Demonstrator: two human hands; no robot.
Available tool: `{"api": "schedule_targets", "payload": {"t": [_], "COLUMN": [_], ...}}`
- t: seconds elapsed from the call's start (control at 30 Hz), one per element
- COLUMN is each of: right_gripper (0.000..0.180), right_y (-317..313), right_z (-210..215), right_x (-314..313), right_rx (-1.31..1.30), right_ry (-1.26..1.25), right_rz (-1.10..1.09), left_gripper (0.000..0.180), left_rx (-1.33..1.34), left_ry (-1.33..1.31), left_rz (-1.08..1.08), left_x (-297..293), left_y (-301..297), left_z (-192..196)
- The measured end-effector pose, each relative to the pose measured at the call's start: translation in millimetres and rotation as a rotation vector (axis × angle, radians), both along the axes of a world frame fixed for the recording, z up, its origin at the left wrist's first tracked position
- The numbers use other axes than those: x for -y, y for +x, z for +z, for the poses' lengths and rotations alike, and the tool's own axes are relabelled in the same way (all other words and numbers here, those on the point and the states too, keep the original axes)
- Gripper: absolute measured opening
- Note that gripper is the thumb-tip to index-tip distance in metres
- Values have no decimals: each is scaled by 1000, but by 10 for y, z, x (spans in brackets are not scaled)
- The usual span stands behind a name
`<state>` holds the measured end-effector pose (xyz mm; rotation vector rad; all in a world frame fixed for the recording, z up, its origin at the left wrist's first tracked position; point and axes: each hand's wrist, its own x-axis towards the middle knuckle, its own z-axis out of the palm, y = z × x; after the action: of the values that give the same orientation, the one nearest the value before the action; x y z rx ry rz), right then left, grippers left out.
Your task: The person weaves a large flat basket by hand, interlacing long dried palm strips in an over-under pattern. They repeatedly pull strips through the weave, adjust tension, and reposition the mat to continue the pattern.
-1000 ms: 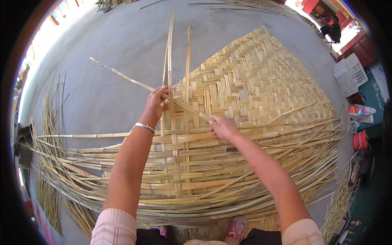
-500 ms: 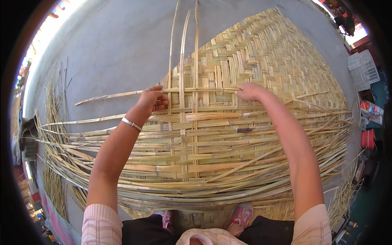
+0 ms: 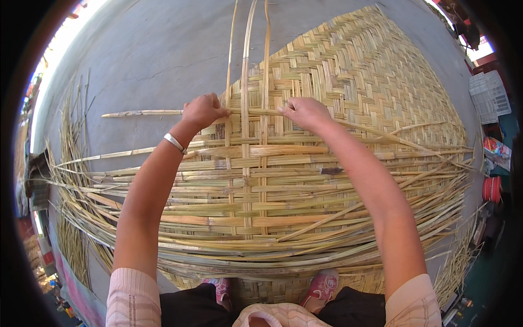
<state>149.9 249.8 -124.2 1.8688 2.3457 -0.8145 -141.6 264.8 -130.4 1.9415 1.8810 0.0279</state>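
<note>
Between my two hands a split reed strip (image 3: pixel 143 113) runs crosswise over a partly woven mat. My left hand (image 3: pixel 204 110), a silver bangle on its wrist, is closed round the strip left of three upright strips (image 3: pixel 245 82). My right hand (image 3: pixel 306 113) pinches the same strip just right of them. It crosses these uprights at the level of my hands, with its pointed left end reaching out over the floor. Nearer me, several crosswise strips (image 3: pixel 283 163) interlace with the uprights. Beyond my right hand spreads the tightly woven mat (image 3: pixel 376 82) in a zigzag pattern.
Bundles of loose reeds (image 3: pixel 73 218) lie at the left, and more loose reeds (image 3: pixel 460 267) at the right. A white plastic crate (image 3: pixel 488 97) and a red spool (image 3: pixel 491 189) stand at the right edge. My pink shoes (image 3: pixel 321 289) are on the mat's near part.
Both hands have moved a little farther away with the strip, carrying it up along the uprights. My right hand has also shifted left, nearer the uprights.
</note>
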Motion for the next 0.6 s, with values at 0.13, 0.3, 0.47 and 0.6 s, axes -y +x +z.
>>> {"api": "schedule_targets", "payload": {"t": [0.13,0.3,0.47,0.6], "right_gripper": [45,43,41,42], "right_y": [-21,-104,-155,-85], "right_z": [96,57,-2,86], "right_x": [-21,-5,87,63], "right_rx": [54,162,191,161], "right_ry": [21,63,22,17], "right_rz": [-21,66,30,55], "left_gripper": [40,42,43,39], "left_rx": [103,42,-77,104], "left_ry": [-61,-130,-151,-169], "left_rz": [12,69,10,8], "left_x": [-46,-2,-26,38], "left_y": [-37,34,102,-82], "left_z": [-5,-77,-83,-22]}}
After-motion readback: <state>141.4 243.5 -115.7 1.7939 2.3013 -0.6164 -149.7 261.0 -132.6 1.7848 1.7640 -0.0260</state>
